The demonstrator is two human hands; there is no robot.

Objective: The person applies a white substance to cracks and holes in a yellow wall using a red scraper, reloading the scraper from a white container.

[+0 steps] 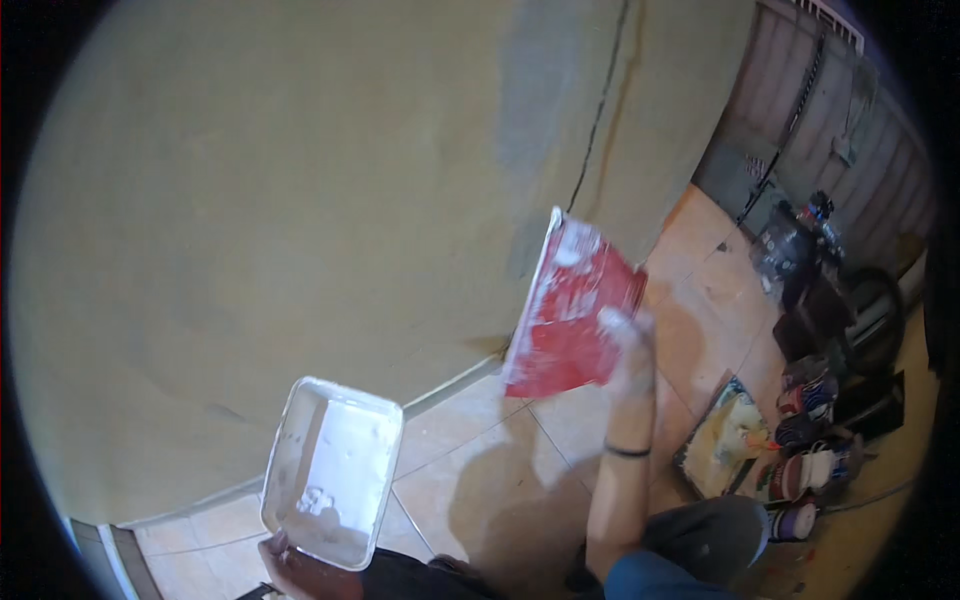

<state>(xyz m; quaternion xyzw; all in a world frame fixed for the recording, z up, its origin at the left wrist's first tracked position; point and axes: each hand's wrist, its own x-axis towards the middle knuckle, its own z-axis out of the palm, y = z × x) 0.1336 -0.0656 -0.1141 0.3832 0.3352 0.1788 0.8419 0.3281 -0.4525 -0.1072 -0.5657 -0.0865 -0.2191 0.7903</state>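
My right hand [630, 350] is closed on the narrow end of a wide red putty spreader [565, 335], smeared with white filler. The spreader's long edge stands close to the beige wall [300, 200]; whether it touches, I cannot tell. The hand is slightly blurred. At the lower left my left hand [295, 565] grips the near corner of a white rectangular tub [278, 465]. White paste lies over the tub's bottom, which tilts toward me. Most of the left hand's fingers are hidden under the tub.
A dark crack [600, 110] runs down the wall beside a grey patch [535, 90]. Tiled floor [460, 450] meets the wall. On the right lie a stained board [725, 440], several paint cans [790, 480] and a dark bucket [785, 245]. My bent knee [710, 535] is below.
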